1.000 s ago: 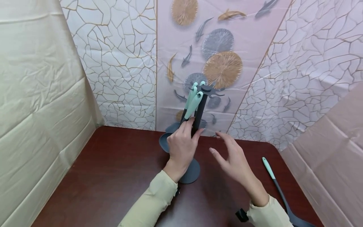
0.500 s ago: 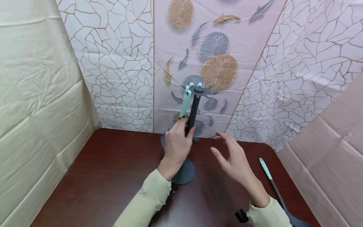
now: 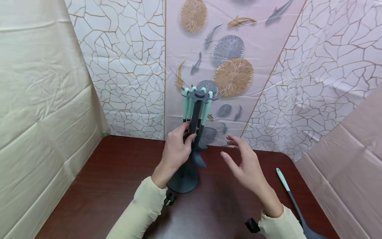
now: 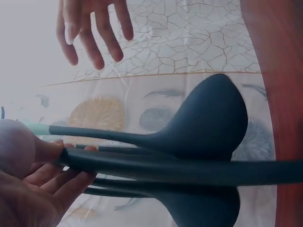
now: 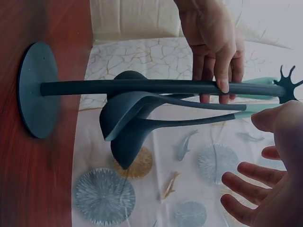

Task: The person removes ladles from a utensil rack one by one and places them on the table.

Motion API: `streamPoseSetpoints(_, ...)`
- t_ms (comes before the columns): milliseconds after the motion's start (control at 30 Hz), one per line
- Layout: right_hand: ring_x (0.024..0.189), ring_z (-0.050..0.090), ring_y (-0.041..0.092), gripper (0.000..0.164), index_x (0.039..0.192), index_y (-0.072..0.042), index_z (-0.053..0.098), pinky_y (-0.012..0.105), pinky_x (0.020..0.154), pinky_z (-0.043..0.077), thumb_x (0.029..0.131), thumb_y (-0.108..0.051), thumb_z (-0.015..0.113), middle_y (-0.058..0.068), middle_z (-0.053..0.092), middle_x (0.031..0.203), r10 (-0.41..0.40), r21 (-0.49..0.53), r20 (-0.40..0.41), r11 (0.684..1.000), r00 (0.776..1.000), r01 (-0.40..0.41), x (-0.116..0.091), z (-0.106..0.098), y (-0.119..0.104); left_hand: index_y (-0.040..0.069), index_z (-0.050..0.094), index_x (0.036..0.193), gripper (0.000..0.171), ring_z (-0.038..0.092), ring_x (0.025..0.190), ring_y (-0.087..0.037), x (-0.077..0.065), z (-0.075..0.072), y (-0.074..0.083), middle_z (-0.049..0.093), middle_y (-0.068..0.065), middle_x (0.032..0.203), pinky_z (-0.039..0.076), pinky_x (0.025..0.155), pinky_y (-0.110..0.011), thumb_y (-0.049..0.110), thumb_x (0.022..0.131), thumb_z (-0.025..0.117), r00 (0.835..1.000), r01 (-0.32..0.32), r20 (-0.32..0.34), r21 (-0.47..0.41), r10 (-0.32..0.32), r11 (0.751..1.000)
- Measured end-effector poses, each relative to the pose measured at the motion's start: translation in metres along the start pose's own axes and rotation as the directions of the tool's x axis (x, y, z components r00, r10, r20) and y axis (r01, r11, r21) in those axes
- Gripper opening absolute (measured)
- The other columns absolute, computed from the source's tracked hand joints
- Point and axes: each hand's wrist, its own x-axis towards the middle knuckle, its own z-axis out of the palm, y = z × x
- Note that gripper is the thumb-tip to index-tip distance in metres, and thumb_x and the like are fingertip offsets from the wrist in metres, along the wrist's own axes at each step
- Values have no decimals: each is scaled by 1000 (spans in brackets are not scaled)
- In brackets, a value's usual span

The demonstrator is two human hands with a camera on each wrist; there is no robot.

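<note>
Left hand (image 3: 174, 146) grips the pole (image 3: 195, 114) of the stand (image 3: 200, 95) between thumb and fingers, above mid-height. A pale sleeve (image 3: 140, 209) covers the forearm at near left. The stand is upright on the table (image 3: 104, 186), near its centre; its round base (image 3: 182, 182) lies nearer than the hooked top. Four mint handles (image 3: 207, 108) hang from the hooks, on the far side of the pole; their dark heads (image 5: 128, 142) hang clear of the base. Right hand (image 3: 246, 162), to the right of the stand, has its fingers spread and holds nothing. At far right, a loose utensil (image 3: 293, 199) lies on the table, mint handle far, dark head near. Patterned cloth (image 3: 128, 66) hangs beyond the table's far edge.
</note>
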Motion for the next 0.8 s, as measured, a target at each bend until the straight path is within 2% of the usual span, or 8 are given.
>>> streamPoseSetpoints(100,126,63,26,64,155,-17,51,52,104,47,97,-15,77,7,61,145,-9,15,-4,1000,1000,9,1,1,-1,6,65,134,32,77,101,-22,1,-6,-3,74,-5,119,63,80,-36,0,102,68,999,7,33,-56,-5,998)
streamPoseSetpoints(200,126,63,26,64,156,-18,51,53,104,47,98,-14,77,7,61,145,-15,27,-5,1000,1000,15,3,2,-2,7,64,134,32,78,100,-20,1,-12,-7,73,-5,118,63,81,-37,-2,103,65,998,23,66,-106,-16,994)
streamPoseSetpoints(367,126,63,25,65,157,-21,49,53,105,47,99,-16,76,3,61,147,-1,37,1,999,1000,1,4,2,-5,6,61,136,32,77,102,-19,3,-21,-13,71,-11,121,61,93,-39,-2,105,62,987,19,163,-170,9,985)
streamPoseSetpoints(600,127,63,24,64,156,-21,50,51,105,48,98,-14,76,3,60,148,-17,63,3,998,1000,17,9,6,-11,4,59,136,31,73,108,-27,11,-39,-23,69,-14,119,60,92,-46,-5,107,55,941,8,328,-258,80,966)
streamPoseSetpoints(733,130,61,24,64,157,-21,49,51,106,48,99,-15,76,4,60,148,-34,69,11,997,999,33,9,6,-18,3,54,144,37,71,117,-29,15,-46,-30,66,-15,125,59,95,-46,-6,108,52,919,20,384,-276,92,961)
streamPoseSetpoints(800,131,61,23,64,157,-21,49,49,106,49,99,-15,76,4,60,148,-38,77,12,996,999,37,10,6,-22,3,51,147,40,71,119,-28,16,-48,-31,65,-15,128,59,96,-46,-6,108,52,913,30,400,-271,85,962)
